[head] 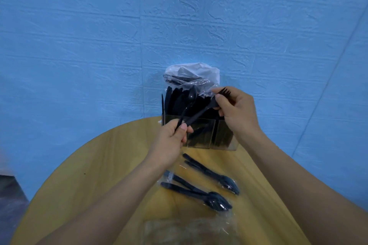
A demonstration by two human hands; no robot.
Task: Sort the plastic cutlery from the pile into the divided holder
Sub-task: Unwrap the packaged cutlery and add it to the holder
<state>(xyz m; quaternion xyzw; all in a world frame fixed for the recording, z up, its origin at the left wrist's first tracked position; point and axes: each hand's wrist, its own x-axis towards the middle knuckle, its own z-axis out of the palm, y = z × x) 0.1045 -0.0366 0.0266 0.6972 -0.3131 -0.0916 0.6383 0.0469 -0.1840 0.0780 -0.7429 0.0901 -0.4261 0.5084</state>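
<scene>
Right fingers (218,97): pinching the fork (207,108) just below its prongs; judged to be drawing it away from the spoon.
Left fingers (184,129): curled round the handle ends of the fork and the spoon (188,105), steadying both while they are separated.
Spoon: bowl up, pointing to 12 o'clock; the fork leans toward 2 o'clock.
Right hand (237,113): raised at 3 o'clock of the holder.
Left hand (169,145): in front of the holder's left compartment.
Holder (201,133): clear, divided, at the desk's 12 o'clock edge, already crowded with black cutlery; which compartment holds what cannot be told.
Bag (191,75): crumpled clear plastic on top of the holder.
Pile (207,183): two wrapped sets lying at 6 o'clock of the holder, unopened, awaiting sorting.
Empty wrappers (189,230): at the near edge of the desk (89,175).
</scene>
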